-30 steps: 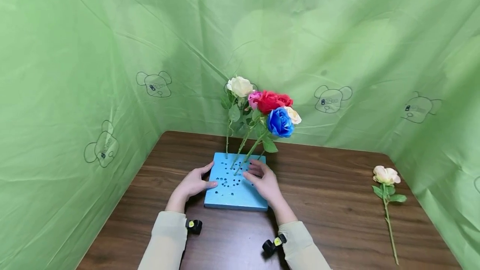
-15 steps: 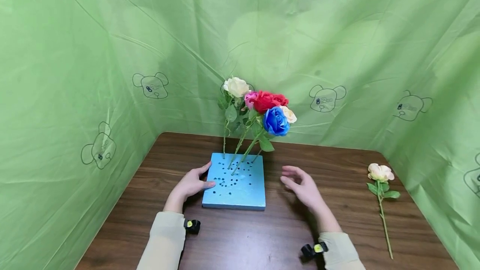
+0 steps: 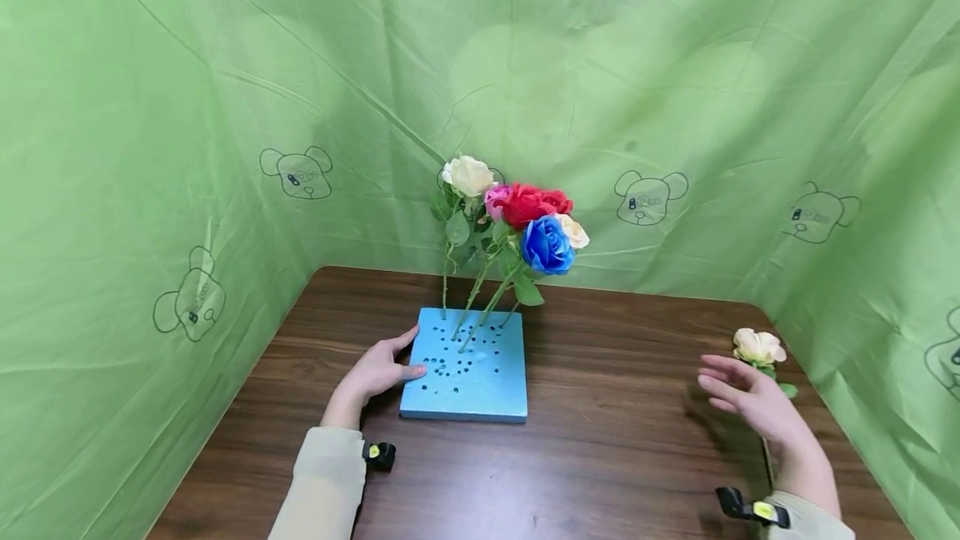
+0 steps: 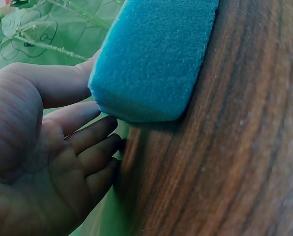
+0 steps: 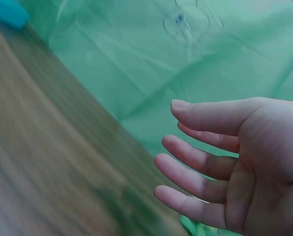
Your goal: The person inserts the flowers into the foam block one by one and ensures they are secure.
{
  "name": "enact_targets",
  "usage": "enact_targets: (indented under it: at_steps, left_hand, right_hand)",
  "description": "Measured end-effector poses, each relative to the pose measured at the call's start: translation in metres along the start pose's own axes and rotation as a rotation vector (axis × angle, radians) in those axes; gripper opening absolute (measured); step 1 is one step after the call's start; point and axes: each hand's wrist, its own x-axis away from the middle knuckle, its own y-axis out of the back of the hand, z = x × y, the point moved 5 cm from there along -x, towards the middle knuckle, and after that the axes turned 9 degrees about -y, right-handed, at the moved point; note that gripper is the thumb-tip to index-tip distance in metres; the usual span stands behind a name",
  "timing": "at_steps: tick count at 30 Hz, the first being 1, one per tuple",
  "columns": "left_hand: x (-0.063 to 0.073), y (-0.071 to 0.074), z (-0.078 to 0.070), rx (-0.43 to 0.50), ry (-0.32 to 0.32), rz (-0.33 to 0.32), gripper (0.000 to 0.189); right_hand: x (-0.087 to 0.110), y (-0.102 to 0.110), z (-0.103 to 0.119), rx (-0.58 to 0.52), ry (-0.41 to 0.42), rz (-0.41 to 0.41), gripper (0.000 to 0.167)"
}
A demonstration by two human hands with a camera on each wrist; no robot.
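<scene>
A light-blue foam block (image 3: 480, 397), dotted with holes, lies flat on the table. My left hand (image 3: 377, 372) rests against its left side; in the left wrist view the thumb (image 4: 63, 83) lies at the block's top edge and the fingers extend beside it. Stems of artificial roses stand in the block, leaning right: a white rose (image 3: 468, 176), a pink one (image 3: 497, 200), red ones (image 3: 525, 205), a blue one (image 3: 548, 245) and a cream one (image 3: 572, 231). My right hand (image 3: 750, 398), loosely curved and holding nothing, hovers over a pale pink rose (image 3: 759, 347), hiding much of its stem.
The brown wooden table (image 3: 600, 457) runs back to a green cloth (image 3: 570, 107) printed with bear faces, which also hangs at both sides. In the right wrist view, a corner of the blue block shows at upper left.
My right hand has left the block and its flower stems and swung right across the table to the lone pale pink rose. My left hand has kept its place at the block.
</scene>
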Motion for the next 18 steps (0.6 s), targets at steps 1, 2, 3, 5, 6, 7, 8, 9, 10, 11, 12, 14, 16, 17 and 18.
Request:
enact_targets:
  at_steps: [1, 2, 3, 5, 6, 7, 8, 9, 10, 11, 12, 14, 16, 17, 18]
  left_hand:
    - [0.000, 0.000, 0.000, 0.000, 0.000, 0.003, 0.089]
    - [0.000, 0.000, 0.000, -0.003, 0.002, 0.005, 0.089]
    - [0.000, 0.000, -0.001, 0.000, 0.008, 0.006, 0.088]
    - [0.001, 0.001, -0.001, -0.005, 0.009, 0.005, 0.088]
    - [0.002, 0.001, -0.002, -0.007, 0.010, 0.002, 0.088]
    - [0.002, 0.002, -0.002, -0.008, 0.011, 0.000, 0.088]
    - [0.002, 0.002, -0.002, -0.016, 0.006, -0.001, 0.088]
    - [0.002, 0.003, -0.002, -0.016, 0.007, -0.001, 0.087]
    - [0.002, 0.003, -0.002, -0.021, 0.004, -0.001, 0.087]
    - [0.002, 0.003, -0.001, -0.021, 0.004, 0.000, 0.087]
    - [0.003, 0.003, -0.001, -0.025, 0.003, 0.002, 0.088]
    - [0.004, 0.003, 0.000, -0.031, 0.002, 0.003, 0.088]
    - [0.005, 0.003, 0.001, -0.031, 0.008, 0.003, 0.088]
    - [0.005, 0.003, 0.001, -0.029, 0.012, 0.002, 0.088]
    - [0.005, 0.003, 0.002, -0.028, 0.010, 0.002, 0.088]
  right_hand:
    - [0.003, 0.006, -0.005, -0.003, -0.003, 0.003, 0.040]
    - [0.007, 0.012, -0.010, -0.004, -0.004, 0.004, 0.035]
    - [0.011, 0.017, -0.015, -0.009, -0.012, 0.005, 0.033]
    - [0.017, 0.025, -0.024, -0.023, -0.028, 0.005, 0.034]
    - [0.020, 0.029, -0.027, -0.022, -0.036, 0.005, 0.035]
    - [0.023, 0.032, -0.031, -0.015, -0.047, 0.009, 0.035]
    - [0.026, 0.036, -0.034, -0.005, -0.062, 0.003, 0.035]
    - [0.029, 0.039, -0.038, 0.018, -0.080, 0.002, 0.034]
    - [0.032, 0.042, -0.041, 0.041, -0.104, -0.003, 0.034]
    - [0.034, 0.045, -0.044, 0.077, -0.121, 0.008, 0.037]
    - [0.036, 0.048, -0.047, 0.107, -0.145, 0.013, 0.040]
    - [0.038, 0.054, -0.052, 0.151, -0.184, 0.027, 0.050]
    - [0.039, 0.058, -0.057, 0.157, -0.222, 0.036, 0.052]
    - [0.039, 0.061, -0.060, 0.143, -0.231, 0.050, 0.050]
    - [0.039, 0.063, -0.062, 0.115, -0.247, 0.054, 0.045]
